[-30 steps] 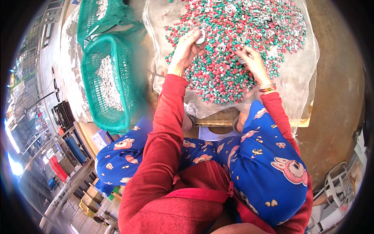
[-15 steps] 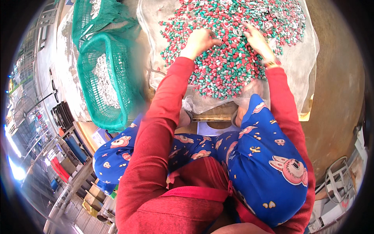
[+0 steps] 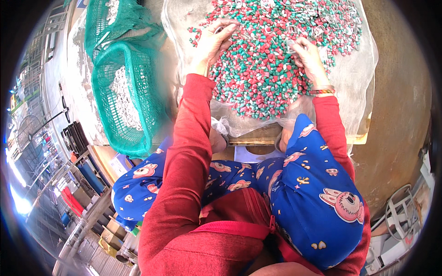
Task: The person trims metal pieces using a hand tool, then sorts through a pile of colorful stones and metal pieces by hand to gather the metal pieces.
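Note:
A wide heap of small red, green and whitish pebble-like pieces (image 3: 262, 78) lies on a translucent plastic sheet (image 3: 347, 89). My left hand (image 3: 214, 45) is over the heap's left edge, thumb and forefinger closed together; a small greyish bit shows by the fingers, too small to name. At the heap's right side my right hand (image 3: 307, 56) has its fingers curled in a pinch, with something small and pale at the tips that I cannot make out. Flat clear or silvery frame-like pieces (image 3: 317, 30) lie scattered among the pebbles, mostly at the far right.
To the left stands a green mesh-lined basket (image 3: 99, 99) holding whitish link-like pieces (image 3: 123, 99). A second green basket (image 3: 94, 27) is behind it. The low table's wooden edge (image 3: 258, 137) runs before my feet. At the right is brown floor (image 3: 396, 115) with a metal-framed object (image 3: 398, 211).
My left hand has moved left and away from the heap's middle, its fingers now pinched. My right hand has come slightly nearer, its fingers curling in.

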Demonstrator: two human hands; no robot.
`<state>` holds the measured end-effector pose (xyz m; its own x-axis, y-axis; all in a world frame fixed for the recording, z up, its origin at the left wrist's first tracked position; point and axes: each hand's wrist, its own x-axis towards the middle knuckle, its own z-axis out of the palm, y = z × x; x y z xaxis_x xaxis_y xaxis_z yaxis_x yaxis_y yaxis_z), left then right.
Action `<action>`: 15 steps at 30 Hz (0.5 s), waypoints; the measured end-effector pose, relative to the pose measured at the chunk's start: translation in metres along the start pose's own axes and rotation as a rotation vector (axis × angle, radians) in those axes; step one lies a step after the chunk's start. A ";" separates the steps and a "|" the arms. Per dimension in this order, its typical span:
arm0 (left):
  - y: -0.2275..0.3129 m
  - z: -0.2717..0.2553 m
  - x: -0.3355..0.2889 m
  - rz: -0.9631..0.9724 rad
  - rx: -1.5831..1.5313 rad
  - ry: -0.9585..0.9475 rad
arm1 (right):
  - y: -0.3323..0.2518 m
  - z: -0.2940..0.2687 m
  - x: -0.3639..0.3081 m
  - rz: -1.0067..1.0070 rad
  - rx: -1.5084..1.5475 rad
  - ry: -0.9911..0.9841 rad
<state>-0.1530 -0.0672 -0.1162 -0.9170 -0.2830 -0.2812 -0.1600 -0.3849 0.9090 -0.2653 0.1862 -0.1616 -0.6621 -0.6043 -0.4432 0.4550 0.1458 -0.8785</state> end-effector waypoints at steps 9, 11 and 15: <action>-0.079 -0.014 0.043 0.050 1.226 0.146 | -0.020 -0.006 -0.005 -0.032 0.344 -0.076; -0.088 -0.005 0.045 -0.003 1.416 0.129 | -0.027 -0.004 -0.005 -0.025 0.401 -0.103; -0.064 -0.002 0.037 -0.018 1.068 0.137 | -0.036 0.003 0.011 0.059 0.208 -0.092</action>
<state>-0.1765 -0.0545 -0.1853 -0.8731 -0.4063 -0.2693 -0.4705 0.5577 0.6838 -0.2873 0.1724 -0.1347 -0.5775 -0.6700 -0.4664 0.6108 0.0244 -0.7914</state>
